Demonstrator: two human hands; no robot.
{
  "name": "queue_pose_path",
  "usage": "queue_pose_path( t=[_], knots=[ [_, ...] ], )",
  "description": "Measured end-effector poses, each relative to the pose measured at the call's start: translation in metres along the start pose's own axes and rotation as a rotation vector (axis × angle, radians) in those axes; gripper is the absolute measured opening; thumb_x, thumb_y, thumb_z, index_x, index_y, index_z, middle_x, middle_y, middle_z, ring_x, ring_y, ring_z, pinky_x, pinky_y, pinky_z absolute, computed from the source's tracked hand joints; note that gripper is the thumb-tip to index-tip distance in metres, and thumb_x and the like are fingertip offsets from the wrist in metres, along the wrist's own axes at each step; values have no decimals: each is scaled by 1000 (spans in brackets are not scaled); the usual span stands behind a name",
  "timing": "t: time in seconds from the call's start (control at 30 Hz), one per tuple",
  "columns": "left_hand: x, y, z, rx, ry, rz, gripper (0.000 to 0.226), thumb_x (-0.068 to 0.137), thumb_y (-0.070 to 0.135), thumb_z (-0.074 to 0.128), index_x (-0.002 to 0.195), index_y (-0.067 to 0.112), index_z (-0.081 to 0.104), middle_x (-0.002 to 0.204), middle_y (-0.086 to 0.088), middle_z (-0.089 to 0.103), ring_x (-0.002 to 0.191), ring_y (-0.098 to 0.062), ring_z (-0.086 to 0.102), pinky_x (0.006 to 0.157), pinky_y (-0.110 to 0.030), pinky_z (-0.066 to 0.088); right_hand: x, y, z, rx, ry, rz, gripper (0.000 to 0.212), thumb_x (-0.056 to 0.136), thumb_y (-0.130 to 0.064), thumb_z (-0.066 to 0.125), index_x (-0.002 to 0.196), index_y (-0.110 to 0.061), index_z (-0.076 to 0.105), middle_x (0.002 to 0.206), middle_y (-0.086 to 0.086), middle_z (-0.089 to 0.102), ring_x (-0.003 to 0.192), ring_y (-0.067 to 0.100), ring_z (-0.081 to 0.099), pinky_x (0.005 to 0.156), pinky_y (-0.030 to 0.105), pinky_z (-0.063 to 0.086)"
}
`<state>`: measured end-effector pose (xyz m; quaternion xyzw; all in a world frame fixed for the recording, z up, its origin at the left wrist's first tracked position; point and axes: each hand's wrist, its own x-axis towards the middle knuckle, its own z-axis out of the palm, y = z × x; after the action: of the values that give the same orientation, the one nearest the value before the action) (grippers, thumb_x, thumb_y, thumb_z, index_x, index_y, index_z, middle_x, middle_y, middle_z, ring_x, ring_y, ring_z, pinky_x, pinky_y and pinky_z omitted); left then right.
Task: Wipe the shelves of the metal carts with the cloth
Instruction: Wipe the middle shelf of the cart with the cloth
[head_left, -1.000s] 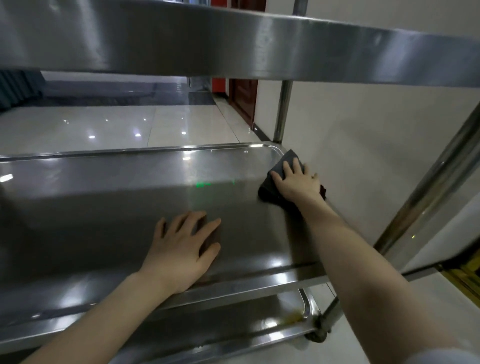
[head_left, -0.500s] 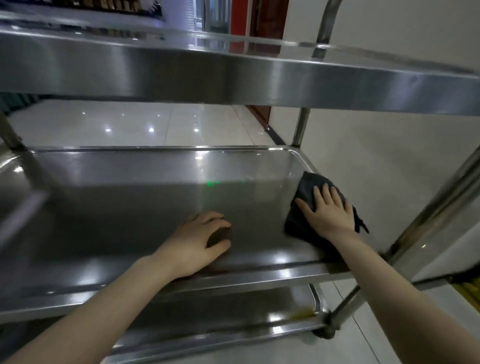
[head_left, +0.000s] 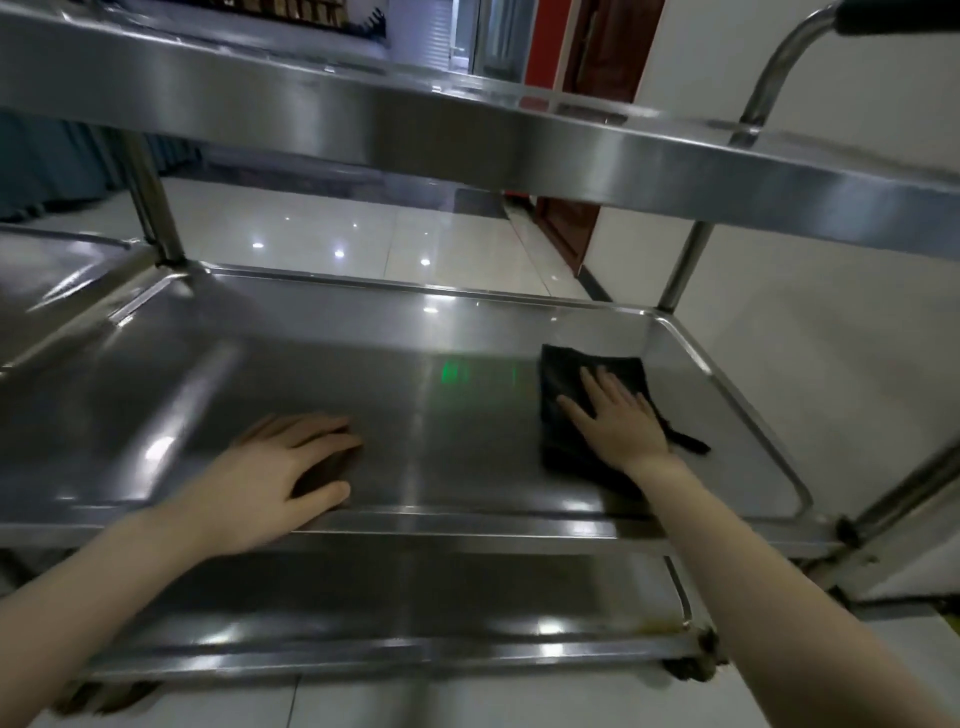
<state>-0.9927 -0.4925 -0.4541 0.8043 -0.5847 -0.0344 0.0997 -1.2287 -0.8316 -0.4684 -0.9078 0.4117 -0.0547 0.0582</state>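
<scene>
Appearing lowest and nearest: a steel bottom shelf (head_left: 415, 597), with a caster (head_left: 691, 667) under its right corner.

Resting just above, by the near lip of the middle shelf (head_left: 260, 364): the left hand (head_left: 270, 478), gripping nothing, with fingers loosely bent and fingertips and thumb touching the metal.

Pressing down a little farther in and well to the right: the right hand (head_left: 618, 415), spread flat with fingers straight, palm on the dark cloth (head_left: 563, 366).

Lying on the right part of that middle shelf, near the right rim and short of the far rim: the same cloth, folded, with a thin strip trailing out from under the wrist side.

Glowing between the two hands: a green reflection (head_left: 478, 374) on the steel.

Spanning overhead: the top shelf (head_left: 363, 114), with a curved handle (head_left: 769, 67) rising at its right end.

Standing at the far left corner: an upright post (head_left: 150, 208).

Showing at the left edge: part of a second steel shelf (head_left: 52, 275).

Stretching beyond: a glossy tiled floor (head_left: 311, 234), a pale wall (head_left: 831, 260) on the right and a reddish-brown door (head_left: 566, 228).
</scene>
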Motion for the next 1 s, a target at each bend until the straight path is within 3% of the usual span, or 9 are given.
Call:
queue_pose_path(
  t=[0.1, 0.2, 0.4, 0.5, 0.57, 0.67, 0.73, 0.8, 1.0],
  knots=[
    [-22, -39, -4, 15, 55, -6, 75, 81, 75, 23, 143, 38, 43, 152, 12, 37, 141, -14, 32, 117, -41, 27, -8, 44, -12, -45, -29, 241, 68, 96, -62, 17, 157, -31, 11, 165, -1, 1, 151, 18, 3, 120, 48, 8],
    [-28, -56, -2, -17, 103, -21, 71, 83, 71, 28, 140, 34, 48, 150, 9, 42, 137, -18, 40, 113, -43, 33, 4, -12, -6, 4, 31, 268, 72, 96, -66, 18, 157, -27, 14, 165, -4, 5, 151, 22, 3, 120, 52, 4],
    [-26, -55, 0, -58, 135, -7, 72, 80, 68, 32, 137, 29, 53, 147, 6, 46, 133, -21, 45, 111, -42, 37, 9, -215, 23, 19, -72, -232, 75, 95, -70, 16, 157, -27, 11, 165, -4, 1, 151, 22, 0, 120, 52, 3],
    [-30, -58, -8, -106, 78, 0, 78, 78, 71, 30, 139, 27, 52, 149, 4, 44, 136, -18, 41, 113, -39, 33, -6, -206, 22, -18, -117, -323, 73, 94, -72, 15, 156, -34, 7, 164, -10, -2, 151, 14, -3, 122, 45, 2],
    [-37, -73, -15, -70, 30, 17, 80, 78, 74, 27, 141, 29, 49, 150, 6, 42, 136, -17, 41, 113, -41, 34, -15, -157, 16, -25, -96, -232, 71, 94, -72, 18, 155, -38, 7, 163, -14, -1, 150, 11, -1, 122, 41, 3],
    [-57, -109, -23, -18, 45, -49, 80, 78, 77, 24, 142, 35, 46, 151, 8, 40, 135, -19, 42, 111, -44, 35, -36, -80, 3, -40, -54, 93, 71, 94, -70, 19, 156, -37, 10, 164, -12, 1, 150, 13, 2, 121, 43, 5],
    [-67, -121, -24, -40, 80, -91, 79, 78, 76, 26, 141, 33, 47, 150, 5, 43, 134, -22, 43, 109, -47, 37, -50, -66, 1, -40, -52, 251, 71, 94, -69, 19, 156, -36, 10, 164, -9, 1, 151, 17, 2, 120, 48, 5],
    [-70, -122, -22, -39, 124, -80, 77, 78, 71, 29, 137, 27, 52, 145, 2, 48, 130, -25, 47, 106, -49, 40, -56, -94, 8, -51, -48, 280, 73, 93, -71, 18, 156, -34, 9, 165, -8, -1, 151, 21, -1, 119, 52, 4],
    [-74, -115, -24, -71, 347, -139, 60, 82, 50, 35, 114, 10, 67, 117, -11, 65, 107, -35, 59, 91, -46, 48, -53, -304, 46, -62, -102, -182, 81, 88, -79, 12, 156, -35, 7, 164, -10, -4, 151, 22, -6, 119, 52, 0]
  ],
)
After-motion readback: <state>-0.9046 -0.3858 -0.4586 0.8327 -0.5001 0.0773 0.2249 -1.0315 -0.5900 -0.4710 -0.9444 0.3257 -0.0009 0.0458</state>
